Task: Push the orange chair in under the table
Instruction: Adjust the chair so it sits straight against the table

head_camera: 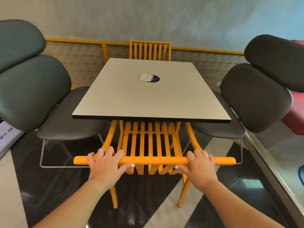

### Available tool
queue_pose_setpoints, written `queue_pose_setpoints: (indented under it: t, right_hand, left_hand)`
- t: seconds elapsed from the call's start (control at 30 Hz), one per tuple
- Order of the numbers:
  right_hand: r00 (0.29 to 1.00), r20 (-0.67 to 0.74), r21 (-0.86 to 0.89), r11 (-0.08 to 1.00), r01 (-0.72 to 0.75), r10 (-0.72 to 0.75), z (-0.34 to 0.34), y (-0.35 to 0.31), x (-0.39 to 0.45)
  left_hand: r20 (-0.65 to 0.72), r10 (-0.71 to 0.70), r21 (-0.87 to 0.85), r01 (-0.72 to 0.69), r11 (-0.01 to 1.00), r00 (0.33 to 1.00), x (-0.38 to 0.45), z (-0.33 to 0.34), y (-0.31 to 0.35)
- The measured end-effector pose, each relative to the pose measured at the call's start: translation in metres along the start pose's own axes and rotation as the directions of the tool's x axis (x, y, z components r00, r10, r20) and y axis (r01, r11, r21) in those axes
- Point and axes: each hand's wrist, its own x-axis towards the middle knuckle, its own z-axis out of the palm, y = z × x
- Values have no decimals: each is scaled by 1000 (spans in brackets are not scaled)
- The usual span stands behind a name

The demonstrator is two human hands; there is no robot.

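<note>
The orange chair [148, 140] with a slatted back stands in front of me, its seat hidden beneath the near edge of the square grey table [125, 97]. Its rounded top rail runs across the lower middle of the view. My left hand [105, 163] is wrapped over the rail's left part, fingers over the top and thumb beneath. My right hand [199, 165] grips the rail's right part the same way. The chair's two back legs rest on the floor close to me.
Dark padded chairs stand at the table's left [37, 89] and right [256, 96] sides. A second orange chair [150, 50] sits at the far side against a yellow mesh partition. A white napkin [145, 77] lies on the tabletop. A steel ledge [279, 175] runs along the right.
</note>
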Motion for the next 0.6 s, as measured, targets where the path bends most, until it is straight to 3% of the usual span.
queue_pose_setpoints:
  t: [0.6]
  right_hand:
    - [998,-60,38,999,28,-26,6,0,0]
  left_hand:
    - [-1,-9,-3,9,1000,1000,-4,-1,-2]
